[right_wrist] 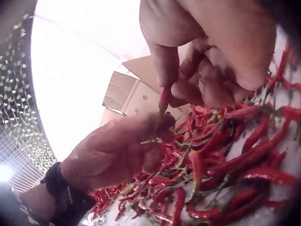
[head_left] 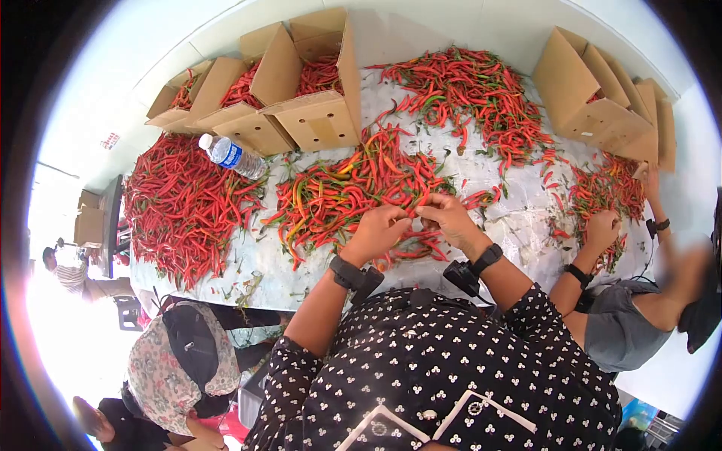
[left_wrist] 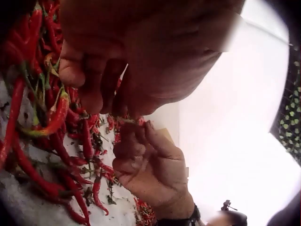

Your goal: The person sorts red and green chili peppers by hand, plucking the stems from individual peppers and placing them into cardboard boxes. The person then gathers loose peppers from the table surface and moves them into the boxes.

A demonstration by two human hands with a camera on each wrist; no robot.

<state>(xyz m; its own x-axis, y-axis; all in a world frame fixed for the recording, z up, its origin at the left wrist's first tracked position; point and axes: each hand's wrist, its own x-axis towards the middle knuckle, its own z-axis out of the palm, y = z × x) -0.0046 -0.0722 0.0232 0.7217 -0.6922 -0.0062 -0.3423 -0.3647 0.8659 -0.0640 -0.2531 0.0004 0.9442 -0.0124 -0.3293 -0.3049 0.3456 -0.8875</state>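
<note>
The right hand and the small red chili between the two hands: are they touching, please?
Touching. The right wrist view shows it: the right hand pinches the red chili between its fingers, with no visible gap.

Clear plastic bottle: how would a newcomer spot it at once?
In the head view, find the row of open brown cardboard boxes at the rear left. Just in front, on the large heap of red chillies, lies a clear plastic bottle. Its blue label and white cap set it apart from the chillies.
</note>
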